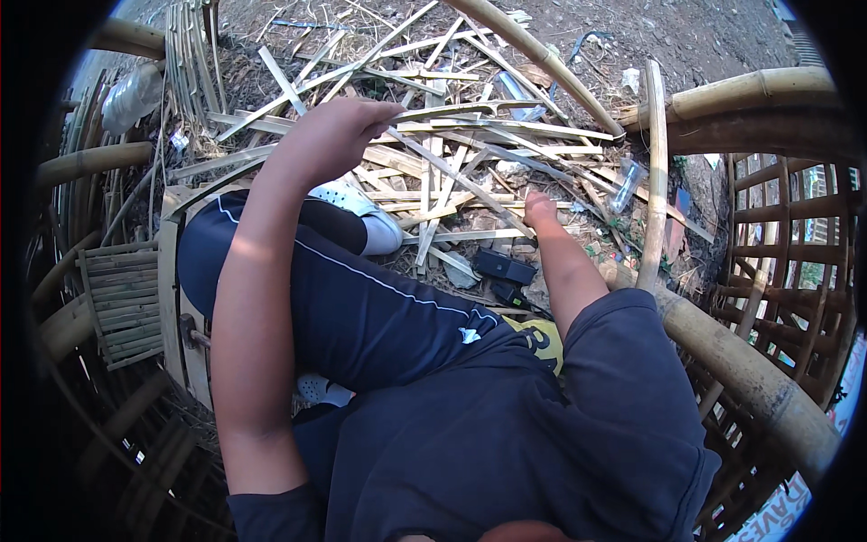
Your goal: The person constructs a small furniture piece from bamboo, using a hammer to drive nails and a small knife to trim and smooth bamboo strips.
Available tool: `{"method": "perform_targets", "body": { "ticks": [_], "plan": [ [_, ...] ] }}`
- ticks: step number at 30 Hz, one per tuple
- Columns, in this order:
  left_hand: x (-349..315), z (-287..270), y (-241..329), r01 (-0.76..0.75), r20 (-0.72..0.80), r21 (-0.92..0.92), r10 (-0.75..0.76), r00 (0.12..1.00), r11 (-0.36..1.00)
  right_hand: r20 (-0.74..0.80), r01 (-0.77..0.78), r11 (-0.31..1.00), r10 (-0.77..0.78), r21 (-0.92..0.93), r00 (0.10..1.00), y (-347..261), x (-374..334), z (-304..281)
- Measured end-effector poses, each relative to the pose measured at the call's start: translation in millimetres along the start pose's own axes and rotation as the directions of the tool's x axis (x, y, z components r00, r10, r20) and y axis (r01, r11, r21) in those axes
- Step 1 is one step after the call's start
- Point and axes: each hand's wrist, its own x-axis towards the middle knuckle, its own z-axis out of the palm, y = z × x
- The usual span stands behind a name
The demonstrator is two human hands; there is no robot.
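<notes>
My left hand [339, 135] is raised over the scattered strips, its fingers closed at the near end of a long, thin, slightly curved piece that looks like a bamboo strip [452, 111]. That piece points away to the right, with a small notch or node close to its far end. My right hand [541, 210] reaches low among the strips on the ground, fingers curled in; whatever they hold, if anything, is hidden. Split bamboo strips [433, 185] lie crisscrossed in a heap in front of me. My bent left leg and a white clog [370, 221] are beside the heap.
A black box-like device [504, 267] lies near my right forearm, and a clear plastic bottle [627, 185] beyond it. Thick bamboo poles [745, 352] and a lattice [786, 217] stand to the right. A slatted bamboo panel [126, 303] and bundled strips [192, 68] are at left.
</notes>
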Motion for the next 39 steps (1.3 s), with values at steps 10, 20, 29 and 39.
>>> {"method": "perform_targets", "body": {
  "ticks": [10, 20, 29, 39],
  "plan": [
    [2.7, -0.9, 7.3, 0.025, 0.006, 0.012, -0.025, 1.000, 1.000, 0.195, 0.083, 0.977, -0.122, 0.198, 0.973, 32.2, 7.5, -14.3],
    [-1.7, -0.9, 0.4, -0.002, -0.024, -0.034, 0.001, 1.000, 0.999, -0.075, 0.088, 0.996, -0.088, 0.000, 0.993, 21.5, 23.9, -5.0],
    [-5.3, -6.1, -1.0, 0.043, 0.010, -0.050, -0.043, 0.999, 0.998, -0.020, 0.338, 0.941, -0.338, 0.010, 0.941, 40.1, 31.9, -6.4],
    [-25.9, -19.5, 17.2, -0.043, -0.216, 0.141, 0.073, 0.974, 0.989, -0.105, 0.162, 0.938, -0.136, 0.305, 0.985, 8.3, -18.6, -23.0]
  ]
}}
